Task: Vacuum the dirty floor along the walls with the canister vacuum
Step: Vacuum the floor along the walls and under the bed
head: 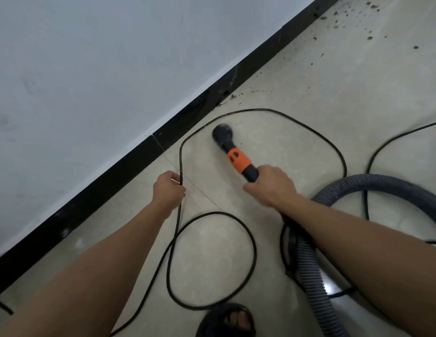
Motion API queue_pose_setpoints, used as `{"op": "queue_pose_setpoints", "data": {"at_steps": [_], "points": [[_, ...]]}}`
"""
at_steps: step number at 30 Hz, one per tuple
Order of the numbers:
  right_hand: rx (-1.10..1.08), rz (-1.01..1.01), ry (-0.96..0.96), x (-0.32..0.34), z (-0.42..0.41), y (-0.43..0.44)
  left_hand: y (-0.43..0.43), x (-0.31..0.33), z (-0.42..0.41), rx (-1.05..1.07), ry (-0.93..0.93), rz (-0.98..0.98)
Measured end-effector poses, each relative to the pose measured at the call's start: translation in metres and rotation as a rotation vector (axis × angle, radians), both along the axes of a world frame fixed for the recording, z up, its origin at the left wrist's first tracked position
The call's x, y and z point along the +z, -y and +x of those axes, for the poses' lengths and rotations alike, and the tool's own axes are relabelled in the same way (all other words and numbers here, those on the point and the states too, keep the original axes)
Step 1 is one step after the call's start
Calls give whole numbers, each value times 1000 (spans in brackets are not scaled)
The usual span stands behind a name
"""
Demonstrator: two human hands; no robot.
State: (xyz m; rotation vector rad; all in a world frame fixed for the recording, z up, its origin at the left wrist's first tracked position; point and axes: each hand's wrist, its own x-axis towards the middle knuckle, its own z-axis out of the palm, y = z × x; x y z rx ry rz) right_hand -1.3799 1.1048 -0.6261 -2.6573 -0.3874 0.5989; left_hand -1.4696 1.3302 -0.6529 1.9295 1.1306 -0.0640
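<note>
My right hand [270,188] grips the black and orange vacuum nozzle [236,156], whose round brush head [221,133] points down at the beige tiled floor [321,105] near the black skirting board [212,98]. A grey ribbed hose [309,271] runs back from the nozzle under my right arm and curves off to the right. My left hand [169,188] pinches the black power cord [297,122], lifting one stretch of it; the rest loops around the nozzle and across the tiles. Dark dirt crumbs [367,25] lie along the wall at the upper right, with a few more dirt crumbs [232,96] just ahead of the brush.
A white wall [90,81] fills the left half of the view. My foot in a black sandal [227,319] stands at the bottom edge, just outside a cord loop [253,249]. More cord trails at the right edge and bottom left.
</note>
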Motion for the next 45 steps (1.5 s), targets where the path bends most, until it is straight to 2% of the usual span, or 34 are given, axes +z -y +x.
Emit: {"op": "queue_pose_setpoints", "data": {"at_steps": [3, 6, 8, 9, 12, 14, 17, 19, 23, 27, 29, 33, 39, 42, 45], "points": [[-115, 46, -6, 0, 34, -1, -4, 3, 1, -53, 27, 13], [-68, 53, -40, -1, 30, -6, -4, 2, 0, -138, 41, 63], [-29, 75, -54, -3, 21, -7, -5, -1, -5, -251, 29, 164], [-28, 100, -49, -1, 18, -7, -6, -1, -9, -344, -13, 244], [-44, 175, -1, 15, 20, -10, -7, -6, -33, -752, -318, 545], [39, 147, -13, 23, 16, -22, -5, -11, -49, -926, -445, 633], [228, 61, -113, 14, -4, -51, -5, -15, -58, -926, -454, 673], [277, 43, -99, 2, -9, -65, -9, -20, -61, -914, -414, 679], [239, -14, -12, 1, 15, -65, -10, -25, -64, -874, -423, 588], [11, -8, 44, 1, 60, -53, -8, -20, -53, -877, -503, 495], [-35, -6, 39, 1, 75, -53, -8, -19, -47, -899, -529, 472], [1, -9, 33, -11, 78, -57, -9, -19, -33, -987, -566, 489], [-63, 2, 28, -5, 101, -50, -14, -16, -27, -1079, -538, 555], [4, 4, -5, -1, 76, -56, -14, -12, -24, -1084, -533, 560], [162, -4, -47, 0, 27, -56, -10, -11, -27, -1104, -524, 594]]}}
